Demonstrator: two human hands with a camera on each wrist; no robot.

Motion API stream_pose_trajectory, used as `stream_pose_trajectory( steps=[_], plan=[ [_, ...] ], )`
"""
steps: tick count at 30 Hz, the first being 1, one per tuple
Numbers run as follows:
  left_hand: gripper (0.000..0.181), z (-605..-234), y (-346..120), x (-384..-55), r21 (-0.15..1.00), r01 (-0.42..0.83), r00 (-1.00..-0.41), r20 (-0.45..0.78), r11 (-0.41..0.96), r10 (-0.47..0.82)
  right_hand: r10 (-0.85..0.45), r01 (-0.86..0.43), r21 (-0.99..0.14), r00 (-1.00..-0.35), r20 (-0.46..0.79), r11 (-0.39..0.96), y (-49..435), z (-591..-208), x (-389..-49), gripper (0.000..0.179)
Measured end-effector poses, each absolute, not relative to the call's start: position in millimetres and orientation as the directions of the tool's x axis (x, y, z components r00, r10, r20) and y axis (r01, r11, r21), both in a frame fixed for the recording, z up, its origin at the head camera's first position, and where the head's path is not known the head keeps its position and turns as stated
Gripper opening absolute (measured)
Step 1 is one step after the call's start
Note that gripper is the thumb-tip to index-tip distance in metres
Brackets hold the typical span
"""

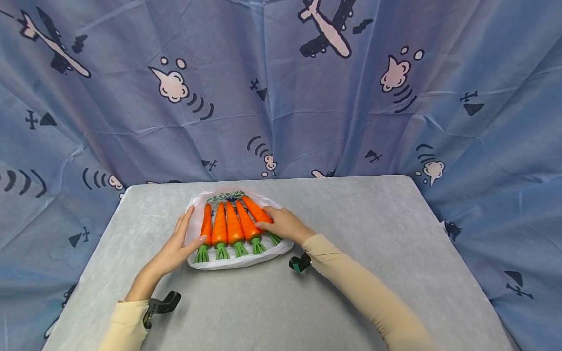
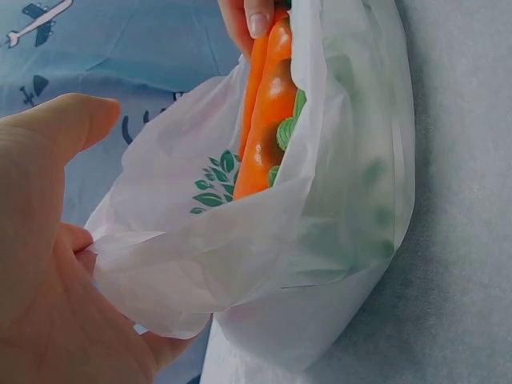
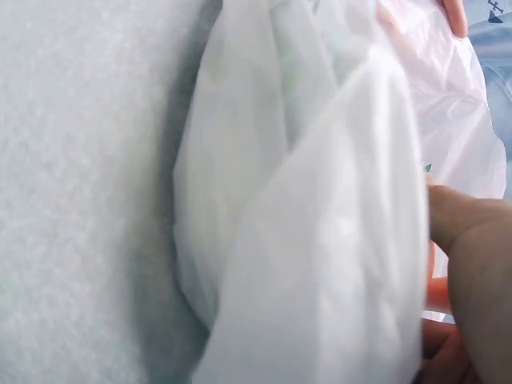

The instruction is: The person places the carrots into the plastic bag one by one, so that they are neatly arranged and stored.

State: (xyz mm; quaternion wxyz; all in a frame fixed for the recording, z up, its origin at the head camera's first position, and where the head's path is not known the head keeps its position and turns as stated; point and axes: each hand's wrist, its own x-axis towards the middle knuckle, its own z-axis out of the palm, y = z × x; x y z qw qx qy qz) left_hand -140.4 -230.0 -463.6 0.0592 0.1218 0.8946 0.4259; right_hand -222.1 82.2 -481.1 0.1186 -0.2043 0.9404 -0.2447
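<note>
Several orange carrots point(image 1: 234, 226) with short green tops lie side by side, tops toward me, on a white plastic bag point(image 1: 263, 253) printed with green leaves. My right hand point(image 1: 285, 224) grips the rightmost carrot point(image 1: 254, 208), thumb on one side and fingers on the other. In the right wrist view the bag point(image 3: 320, 264) hides most of that carrot. At the bag's left edge rests my left hand point(image 1: 175, 246), its fingers extended along the plastic and its thumb apart, near the leftmost carrot point(image 1: 206, 224). In the left wrist view its fingertips pass behind the bag point(image 2: 264, 248).
A light grey table point(image 1: 351, 219) with rounded corners carries the bag near its far edge. Behind it hangs a blue curtain point(image 1: 281, 97) with airplane prints. Dark wrist devices sit on the left point(image 1: 162, 304) and right point(image 1: 300, 262) wrists.
</note>
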Motion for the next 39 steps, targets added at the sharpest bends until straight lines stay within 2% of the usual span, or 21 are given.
stream_pose_trajectory(
  steps=[39],
  plan=[
    [0.092,-464.0,-229.3,-140.6,0.779,0.166,-0.963,-0.005,0.604,0.271,-0.408,-0.332,-0.584,-0.913,0.001,0.741,86.6,-503.0,-216.6,0.065]
  ],
)
